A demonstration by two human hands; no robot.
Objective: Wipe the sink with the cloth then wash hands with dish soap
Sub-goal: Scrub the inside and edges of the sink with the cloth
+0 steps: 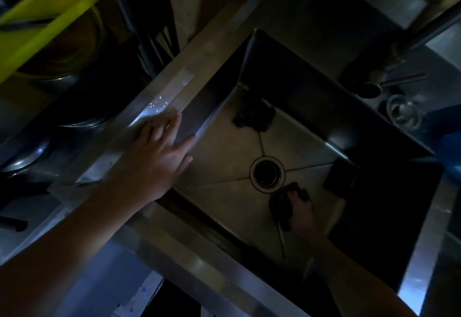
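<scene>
A steel sink (pixel 224 142) fills the middle of the dim head view, with a round drain (pixel 267 173) at its centre. My right hand (pixel 303 213) is down on the sink floor just below the drain, its fingers curled over a dark cloth (pixel 279 207) that it presses against the steel. My left hand (pixel 159 152) rests flat with straight fingers on the sink's left rim, fingertips reaching over the inner wall. No dish soap bottle can be made out in the dark.
A dark scrubber-like clump (pixel 253 114) lies in the sink's far corner. A dark rectangular object (pixel 340 179) sits at the right wall. The faucet (pixel 424 35) stands at upper right. A yellow-green board (pixel 45 17) and metal bowls (pixel 74 114) lie left.
</scene>
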